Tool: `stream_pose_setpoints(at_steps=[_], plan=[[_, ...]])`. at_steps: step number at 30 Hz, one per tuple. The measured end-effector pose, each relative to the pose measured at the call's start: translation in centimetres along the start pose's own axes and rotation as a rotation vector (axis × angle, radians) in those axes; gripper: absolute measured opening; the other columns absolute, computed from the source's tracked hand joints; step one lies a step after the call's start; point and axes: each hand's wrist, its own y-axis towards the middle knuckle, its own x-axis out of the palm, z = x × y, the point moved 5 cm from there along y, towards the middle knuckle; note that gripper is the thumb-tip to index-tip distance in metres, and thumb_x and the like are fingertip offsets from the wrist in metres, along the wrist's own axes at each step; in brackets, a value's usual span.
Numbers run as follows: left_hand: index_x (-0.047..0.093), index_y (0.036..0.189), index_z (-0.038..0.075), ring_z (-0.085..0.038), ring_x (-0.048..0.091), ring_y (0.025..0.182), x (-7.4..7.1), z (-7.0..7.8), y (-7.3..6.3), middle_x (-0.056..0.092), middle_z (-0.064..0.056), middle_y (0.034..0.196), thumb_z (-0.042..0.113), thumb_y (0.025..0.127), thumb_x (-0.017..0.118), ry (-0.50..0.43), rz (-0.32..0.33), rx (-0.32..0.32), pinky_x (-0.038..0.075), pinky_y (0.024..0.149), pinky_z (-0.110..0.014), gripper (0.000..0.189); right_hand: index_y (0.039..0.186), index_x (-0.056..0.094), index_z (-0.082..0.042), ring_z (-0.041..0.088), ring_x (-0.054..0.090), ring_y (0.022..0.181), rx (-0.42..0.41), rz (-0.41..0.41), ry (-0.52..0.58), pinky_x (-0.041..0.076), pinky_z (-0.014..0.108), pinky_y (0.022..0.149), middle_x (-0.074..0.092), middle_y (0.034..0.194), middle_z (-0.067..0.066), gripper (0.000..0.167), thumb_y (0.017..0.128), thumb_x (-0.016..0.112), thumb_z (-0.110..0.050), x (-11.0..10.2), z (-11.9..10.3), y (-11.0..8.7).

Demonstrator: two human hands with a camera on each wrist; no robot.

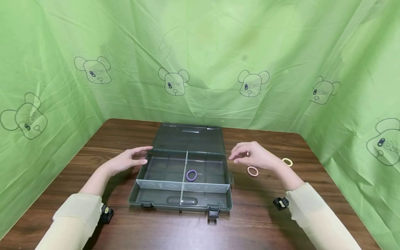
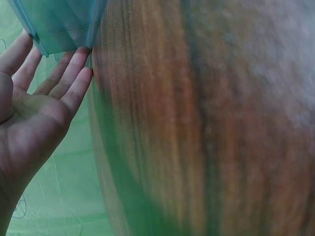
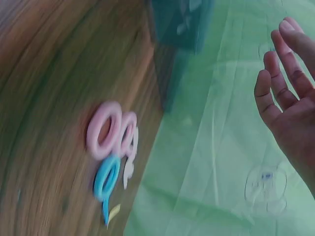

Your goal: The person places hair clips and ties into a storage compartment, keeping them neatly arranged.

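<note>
A dark translucent compartment box (image 1: 180, 209) lies with its lid (image 1: 190, 139) folded back. A purple ring (image 1: 191, 180), like a hair tie, is in its back right compartment beside the divider. My left hand (image 1: 125, 161) is at the box's left side, fingers extended; its fingertips (image 2: 83, 51) meet the box edge in the left wrist view. My right hand (image 1: 253, 154) hovers right of the box, fingers loosely bent, holding nothing. Below it lies a pink ring (image 1: 248, 171); the hand partly hides others. The right wrist view shows pink (image 3: 93, 135), blue (image 3: 100, 182) and white rings (image 3: 134, 145).
A yellow ring (image 1: 291, 163) lies farther right on the wooden table (image 1: 262, 215). Two latches (image 1: 214, 211) stick out from the front of the box. Green cloth (image 1: 212, 41) with printed bear heads hangs behind and at both sides of the table.
</note>
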Motion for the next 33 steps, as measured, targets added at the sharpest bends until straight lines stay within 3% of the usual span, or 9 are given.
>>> stream_pose_setpoints(at_steps=[4, 8, 15, 21, 26, 33], plan=[[0.036, 0.146, 0.015, -0.040, 0.038, 0.131, 0.0, 0.0, 0.1, 0.042, -0.022, 0.142, 0.025, 0.093, 0.061, -0.002, 0.000, 0.002, 0.036, 0.100, -0.053, 0.059, 0.096, 0.073, -0.020, 0.013, 0.063, 0.093, 0.045, 0.014, -0.021, 0.049, 0.020, 0.077, 0.069, 0.097, -0.004, 0.020, 0.081, 0.073, -0.006, -1.4, 1.4, -2.2], [0.036, 0.146, 0.014, -0.039, 0.038, 0.131, 0.0, 0.0, 0.3, 0.042, -0.022, 0.142, 0.025, 0.093, 0.061, -0.007, -0.003, 0.002, 0.035, 0.101, -0.054, 0.059, 0.097, 0.074, -0.017, 0.009, 0.061, 0.101, 0.104, 0.052, -0.025, 0.046, 0.017, 0.085, 0.069, 0.100, -0.004, 0.019, 0.081, 0.074, -0.006, -2.2, 2.3, -4.3], [0.037, 0.146, 0.017, -0.038, 0.040, 0.130, 0.0, -0.1, 0.3, 0.043, -0.020, 0.141, 0.024, 0.093, 0.061, 0.007, 0.005, -0.011, 0.036, 0.100, -0.051, 0.059, 0.095, 0.073, -0.015, 0.009, 0.062, 0.090, 0.165, 0.091, -0.057, 0.048, 0.019, 0.072, 0.069, 0.094, 0.006, 0.025, 0.077, 0.074, 0.002, -2.2, 4.5, -7.5], [0.036, 0.146, 0.019, -0.037, 0.040, 0.130, 0.0, -0.3, 0.0, 0.044, -0.019, 0.141, 0.025, 0.092, 0.062, 0.018, 0.008, -0.029, 0.036, 0.099, -0.051, 0.060, 0.097, 0.073, -0.013, 0.013, 0.064, 0.090, 0.186, 0.042, -0.073, 0.054, 0.031, 0.069, 0.069, 0.097, 0.001, 0.022, 0.078, 0.075, -0.002, -1.6, 5.9, -9.0], [0.036, 0.146, 0.020, -0.037, 0.040, 0.130, 0.0, -0.2, 0.0, 0.044, -0.020, 0.140, 0.025, 0.092, 0.062, 0.012, 0.005, -0.025, 0.034, 0.101, -0.053, 0.059, 0.095, 0.074, -0.010, 0.009, 0.062, 0.093, 0.231, 0.027, -0.100, 0.054, 0.040, 0.073, 0.069, 0.098, -0.001, 0.019, 0.078, 0.075, -0.003, -1.5, 7.4, -10.1], [0.036, 0.146, 0.018, -0.037, 0.039, 0.131, 0.1, -0.3, 0.1, 0.043, -0.019, 0.141, 0.026, 0.092, 0.062, 0.018, 0.007, -0.027, 0.036, 0.099, -0.050, 0.060, 0.095, 0.073, -0.008, 0.020, 0.063, 0.089, 0.224, -0.008, -0.114, 0.053, 0.038, 0.076, 0.069, 0.097, 0.004, 0.019, 0.077, 0.075, -0.002, -1.4, 9.0, -10.7]])
